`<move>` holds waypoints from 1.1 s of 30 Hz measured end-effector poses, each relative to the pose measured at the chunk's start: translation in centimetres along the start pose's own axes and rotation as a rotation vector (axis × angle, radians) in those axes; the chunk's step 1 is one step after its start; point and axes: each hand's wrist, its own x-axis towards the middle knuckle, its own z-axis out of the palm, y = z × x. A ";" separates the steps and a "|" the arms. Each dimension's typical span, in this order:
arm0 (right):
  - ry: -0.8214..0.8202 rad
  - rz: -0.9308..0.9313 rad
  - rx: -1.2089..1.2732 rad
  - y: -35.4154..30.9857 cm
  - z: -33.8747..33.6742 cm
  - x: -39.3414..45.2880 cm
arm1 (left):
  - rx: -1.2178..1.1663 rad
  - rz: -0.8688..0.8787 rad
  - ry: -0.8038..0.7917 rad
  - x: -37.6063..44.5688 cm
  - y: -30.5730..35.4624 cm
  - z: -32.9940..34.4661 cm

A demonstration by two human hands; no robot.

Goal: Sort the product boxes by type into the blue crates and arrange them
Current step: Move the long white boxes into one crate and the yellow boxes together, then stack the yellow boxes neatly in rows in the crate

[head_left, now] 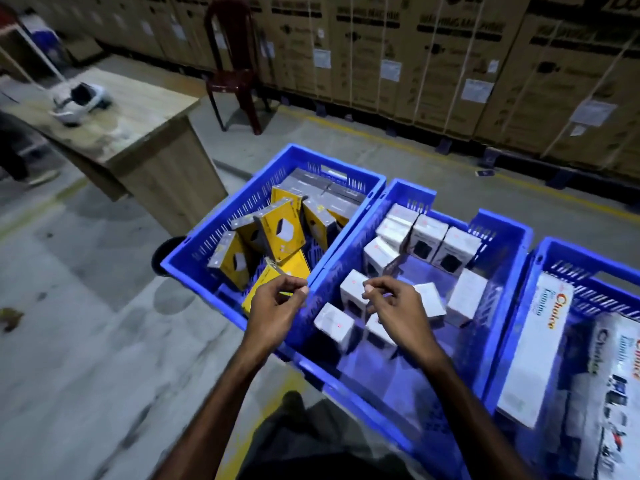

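Three blue crates stand side by side on the floor. The left crate (207, 244) holds several yellow boxes (282, 233), some tilted, plus grey boxes (311, 180) at its far end. The middle crate (498, 237) holds several small white boxes (453, 247). The right crate (543, 258) holds long white boxes (540, 341) with orange lettering. My left hand (277, 306) hovers over the near corner of the left crate, fingers loosely curled, holding nothing. My right hand (398, 306) hovers over the near white boxes in the middle crate, fingers curled and empty.
A wooden table (145, 140) with a white device (79, 102) on it stands to the left. A dark red plastic chair (235, 71) stands behind the crates. Tall cardboard cartons (450, 64) line the back wall. A person's leg and shoe (38, 174) show at the far left.
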 end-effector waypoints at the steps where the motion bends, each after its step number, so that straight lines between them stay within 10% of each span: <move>1: 0.003 -0.004 -0.004 -0.3 0.4 0.3 | -0.005 0.010 -0.007 0.9 0.0 -0.4; 20: 0.350 -0.021 -0.327 -7.5 13.9 12.8 | 0.204 0.353 -0.184 25.8 0.8 -13.7; 33: 0.220 0.139 -0.954 -6.3 15.2 20.4 | 0.559 0.387 -0.597 30.7 -0.5 -9.4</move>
